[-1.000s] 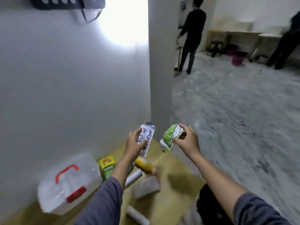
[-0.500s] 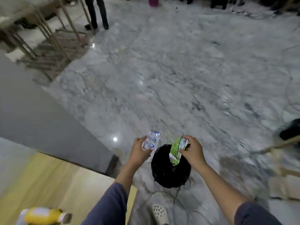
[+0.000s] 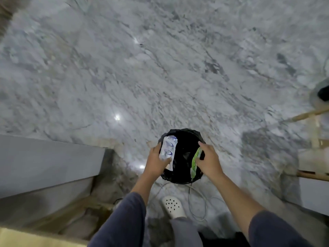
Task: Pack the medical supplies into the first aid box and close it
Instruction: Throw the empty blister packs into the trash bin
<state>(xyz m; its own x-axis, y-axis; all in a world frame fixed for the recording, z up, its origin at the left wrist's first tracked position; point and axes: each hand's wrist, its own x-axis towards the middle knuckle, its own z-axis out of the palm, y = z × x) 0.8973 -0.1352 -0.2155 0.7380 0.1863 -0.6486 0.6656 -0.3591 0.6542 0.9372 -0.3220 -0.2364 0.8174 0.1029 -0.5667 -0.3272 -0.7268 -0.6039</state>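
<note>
Grey-white marbled floor [image 3: 160, 68] fills nearly the whole view, glossy enough to throw back small bright spots of light. On that floor, below the middle of the view, stands a round bin lined with a black bag [image 3: 183, 178], seen from straight above, its dark mouth open.

Both of the person's hands are held over the bin. The left hand [image 3: 156, 162] is closed around a crumpled white wrapper with blue print [image 3: 168, 147], thumb and fingers pinching its lower half, so that the wrapper sticks up past the fingertips and hangs over the bin's left rim. The right hand [image 3: 208, 161] is over the bin's right side, palm down, fingers curled on a crumpled green and white wrapper [image 3: 195, 162]; this one shows edge-on along the hand's inner side and trails toward the bin's near rim. The two wrappers are apart, with the bin's black opening between them. Both forearms are bare, with dark blue-grey sleeves [image 3: 122, 221] pushed up toward the elbows.

Just below the bin a white clog with round holes [image 3: 173, 206] rests on the floor, and thin pale cables [image 3: 199, 204] loop around it. A grey wall or panel [image 3: 48, 163] runs along the left, and at the bottom left corner shows a strip of the pale wooden bench [image 3: 26, 237]. Wooden slats and a pale panel stand at the right edge, too blurred to identify.
</note>
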